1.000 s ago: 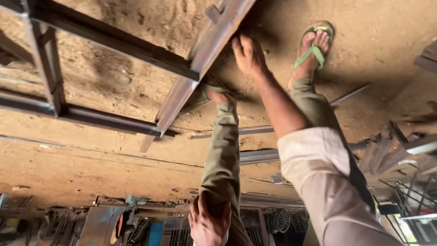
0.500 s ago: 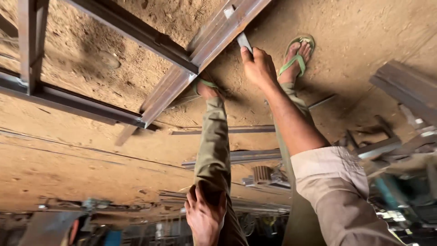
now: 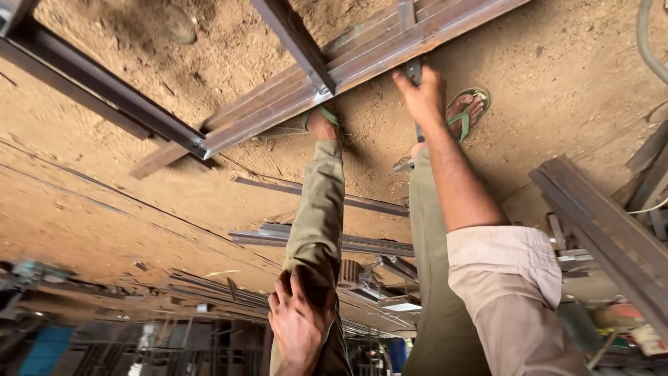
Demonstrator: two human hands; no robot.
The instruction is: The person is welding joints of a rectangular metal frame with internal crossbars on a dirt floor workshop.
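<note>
The view is inverted: the person bends far forward, so the sandy floor (image 3: 104,181) fills the upper picture and the legs run upward.

Far left, dark steel bars of a welded frame (image 3: 111,97) lie on the floor, joined to a long rusty steel channel (image 3: 362,66) that runs diagonally to the upper right. A cross bar (image 3: 292,38) meets this channel at a welded joint.

Left of centre, the left hand (image 3: 300,322) rests on the person's own trouser leg (image 3: 316,209) near the knee, fingers curled in a loose grip on the cloth; it holds no tool.

Right of centre, the right hand (image 3: 423,97) has its grip closed around a small grey metal piece (image 3: 414,69), pressed against the lower edge of the channel. What the piece is cannot be told. A foot in a green sandal (image 3: 465,111) stands just beside this hand; the other foot (image 3: 321,124) sits under the channel.

Risks, as judged: open sandals near steel edges expose the toes should the channel shift; the bent stance on loose sand could slip; the fingers lie at a possible pinch point between piece and channel.

Room: bare sand is open between frame and loose bars (image 3: 313,240). To the right, a heavy steel beam (image 3: 605,230) and stacked scrap crowd the elbow side.
</note>
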